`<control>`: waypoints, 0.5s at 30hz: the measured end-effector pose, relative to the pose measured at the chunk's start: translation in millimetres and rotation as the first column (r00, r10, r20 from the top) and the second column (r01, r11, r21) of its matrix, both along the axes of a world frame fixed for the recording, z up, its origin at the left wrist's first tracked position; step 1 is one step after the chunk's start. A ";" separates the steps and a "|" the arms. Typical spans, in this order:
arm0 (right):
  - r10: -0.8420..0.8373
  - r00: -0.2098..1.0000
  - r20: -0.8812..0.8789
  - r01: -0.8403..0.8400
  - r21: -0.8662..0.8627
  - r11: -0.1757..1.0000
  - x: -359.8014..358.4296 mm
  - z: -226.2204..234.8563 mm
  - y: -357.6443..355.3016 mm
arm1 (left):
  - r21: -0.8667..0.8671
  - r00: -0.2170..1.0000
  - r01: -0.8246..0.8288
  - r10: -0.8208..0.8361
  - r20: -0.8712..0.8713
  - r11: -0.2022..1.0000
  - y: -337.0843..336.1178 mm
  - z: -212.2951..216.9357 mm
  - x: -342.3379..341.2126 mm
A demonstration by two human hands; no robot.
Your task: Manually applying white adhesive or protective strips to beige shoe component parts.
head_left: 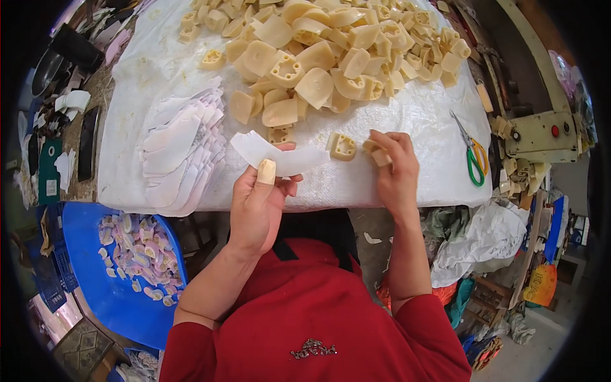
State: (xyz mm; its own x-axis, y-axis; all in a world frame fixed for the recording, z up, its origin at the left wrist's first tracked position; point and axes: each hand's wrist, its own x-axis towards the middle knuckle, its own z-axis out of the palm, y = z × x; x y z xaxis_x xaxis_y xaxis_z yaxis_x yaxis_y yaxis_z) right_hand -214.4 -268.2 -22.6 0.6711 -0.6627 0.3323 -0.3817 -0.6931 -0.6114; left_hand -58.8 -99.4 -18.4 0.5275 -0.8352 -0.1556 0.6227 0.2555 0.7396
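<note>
My left hand [258,204], its thumb tip wrapped in a tan cover, is closed on a curved white strip [280,159] of thin sheet material. The strip reaches right, towards a beige plastic shoe heel [344,148] lying with its hollow side up. To the right of that heel, my right hand [398,169] pinches another small beige heel [380,156] between thumb and fingers. One more heel [280,134] lies behind the strip, partly hidden by it. A fanned stack of white strips [181,153] lies left of my left hand.
A large heap of beige heels [318,57] covers the far part of the white-sheeted table [439,140]. Scissors [472,153] with green and orange handles lie at the right. Below the table's left edge stands a blue tub [121,305] with many pale covered pieces [143,254].
</note>
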 end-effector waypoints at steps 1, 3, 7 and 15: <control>0.013 1.000 0.004 -0.013 0.008 1.000 4.5 6.7 9.8 | 0.011 0.998 -0.045 0.045 -0.040 0.999 3.1 1.9 -1.2; -0.025 0.872 0.490 -0.194 0.391 0.900 17.4 29.7 40.4 | -0.017 0.998 -0.049 0.048 -0.036 0.999 7.2 3.1 -4.4; 0.271 0.753 0.600 -0.433 0.141 0.890 46.6 38.8 70.2 | -0.063 0.996 -0.050 0.045 -0.075 0.997 11.2 4.4 -11.3; 0.384 0.721 0.577 -0.337 -0.192 0.922 63.7 20.8 75.9 | -0.130 0.999 0.026 -0.031 -0.037 0.991 21.2 22.6 -9.9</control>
